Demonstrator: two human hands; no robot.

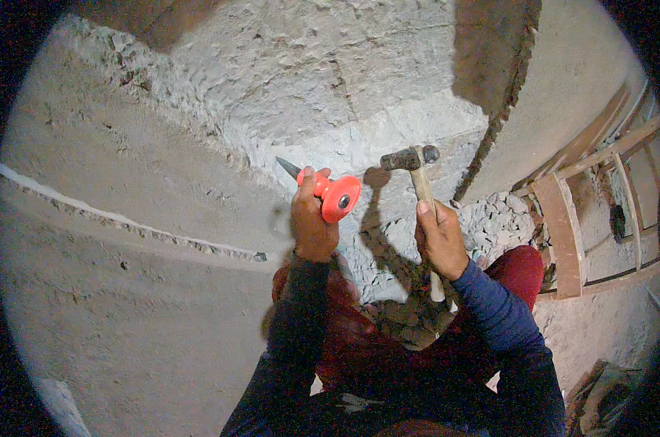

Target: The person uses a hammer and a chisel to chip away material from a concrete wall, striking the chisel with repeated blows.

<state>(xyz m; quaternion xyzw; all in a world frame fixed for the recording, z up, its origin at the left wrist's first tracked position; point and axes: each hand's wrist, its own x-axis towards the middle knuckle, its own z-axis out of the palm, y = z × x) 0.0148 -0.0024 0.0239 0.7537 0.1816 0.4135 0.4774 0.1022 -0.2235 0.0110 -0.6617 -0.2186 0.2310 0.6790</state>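
Observation:
My left hand [314,229] is closed around the orange guarded grip of a cold chisel [341,199]. Its dark pointed tip angles up and left, by the chipped edge of the grey plaster; whether it touches is unclear. In my right hand [442,240] is a ball-peen hammer [406,159], held by its wooden handle. The hammer head is raised to the right of the chisel's round guard, apart from it. Beyond both tools spreads a rough, chipped wall surface [330,82], pale and dusty.
Broken rubble [499,221] lies heaped at the wall's foot and between my legs. A wooden frame [567,235] with crosspieces stands on the right. Smooth plaster [144,229] on the left carries a pale ledge. Dark crumpled material [608,399] sits at the lower right.

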